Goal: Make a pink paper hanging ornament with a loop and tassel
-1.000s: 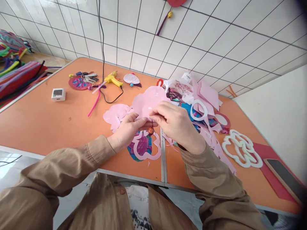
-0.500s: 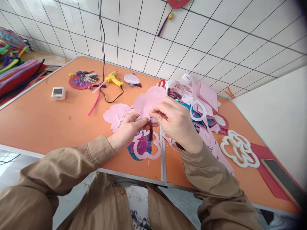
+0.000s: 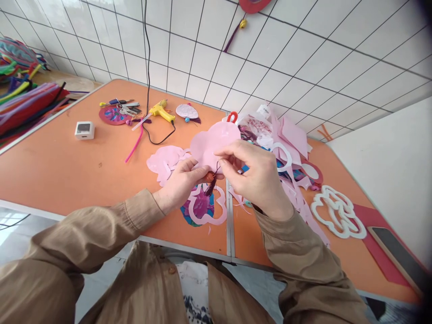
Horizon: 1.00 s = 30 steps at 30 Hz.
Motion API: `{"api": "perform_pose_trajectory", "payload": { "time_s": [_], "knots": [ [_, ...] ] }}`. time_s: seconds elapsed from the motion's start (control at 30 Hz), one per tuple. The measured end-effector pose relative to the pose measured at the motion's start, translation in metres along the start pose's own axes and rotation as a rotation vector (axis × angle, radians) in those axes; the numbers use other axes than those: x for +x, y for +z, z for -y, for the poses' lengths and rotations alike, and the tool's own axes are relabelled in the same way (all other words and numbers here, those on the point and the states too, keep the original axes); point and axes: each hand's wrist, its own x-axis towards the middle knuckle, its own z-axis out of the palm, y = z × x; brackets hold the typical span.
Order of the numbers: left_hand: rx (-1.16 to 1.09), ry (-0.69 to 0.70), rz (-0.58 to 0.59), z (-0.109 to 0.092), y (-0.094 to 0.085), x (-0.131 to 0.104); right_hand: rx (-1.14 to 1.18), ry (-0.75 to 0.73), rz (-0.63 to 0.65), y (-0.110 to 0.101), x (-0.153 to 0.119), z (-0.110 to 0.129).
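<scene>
My left hand (image 3: pixel 184 182) is closed on the lower edge of a pink scalloped paper cutout (image 3: pixel 211 146), thumb on the near side. At the left thumb's tip sits a small orange-red bead (image 3: pixel 209 177), with a dark maroon tassel (image 3: pixel 211 186) hanging beside it. My right hand (image 3: pixel 251 173) pinches the tassel's thin dark cord loop between thumb and forefinger, in front of the pink cutout. On the table below lies a pink scalloped frame (image 3: pixel 221 211) over a blue and purple patterned piece (image 3: pixel 202 202).
A yellow glue gun (image 3: pixel 162 111) with a black cord lies at the back. Left of it are a white cube-shaped device (image 3: pixel 84 130) and some keys (image 3: pixel 130 109). Pink paper scraps (image 3: pixel 167 162) lie by my left hand. White scalloped frames (image 3: pixel 337 211) are on the right.
My right hand has shifted slightly right, drawing the cord loop with it. The tassel, upright before, now slants with its tip to the lower left. My left hand keeps its hold.
</scene>
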Motion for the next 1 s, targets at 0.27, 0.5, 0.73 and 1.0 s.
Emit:
{"api": "perform_pose_trajectory", "payload": {
  "time_s": [0.27, 0.5, 0.73, 1.0],
  "knots": [
    [0.014, 0.044, 0.002, 0.000, -0.002, 0.001, 0.122, 0.049, 0.086, -0.002, -0.001, 0.006],
    [0.012, 0.030, 0.061, 0.003, -0.004, 0.001, -0.008, -0.138, -0.023, 0.004, -0.002, -0.005],
    [0.024, 0.062, 0.050, 0.005, -0.003, 0.000, -0.139, -0.247, -0.043, 0.004, -0.003, -0.015],
    [0.067, 0.076, 0.081, 0.007, -0.001, -0.003, -0.204, -0.285, -0.092, 0.008, -0.003, -0.018]
  ]
}}
